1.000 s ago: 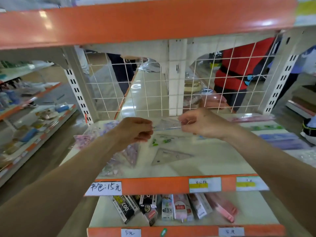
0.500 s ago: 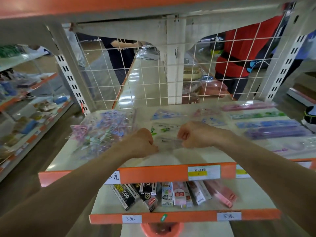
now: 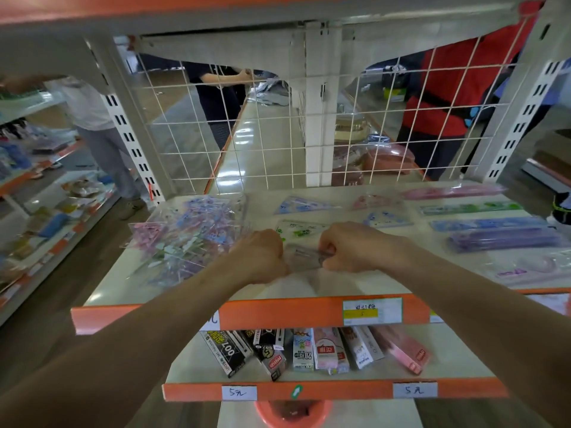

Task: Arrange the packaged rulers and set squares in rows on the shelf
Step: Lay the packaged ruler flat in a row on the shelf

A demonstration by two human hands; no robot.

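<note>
Left hand [image 3: 262, 257], right hand [image 3: 355, 248] lowered clear packet [image 3: 304, 258]

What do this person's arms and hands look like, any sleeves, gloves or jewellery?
Both forearms are bare as far as the picture shows them; no sleeve edge is in view. The left hand and the right hand wear no gloves. No watch, band or bracelet shows on either wrist, and no ring can be seen, though the fingers are mostly hidden.
</note>
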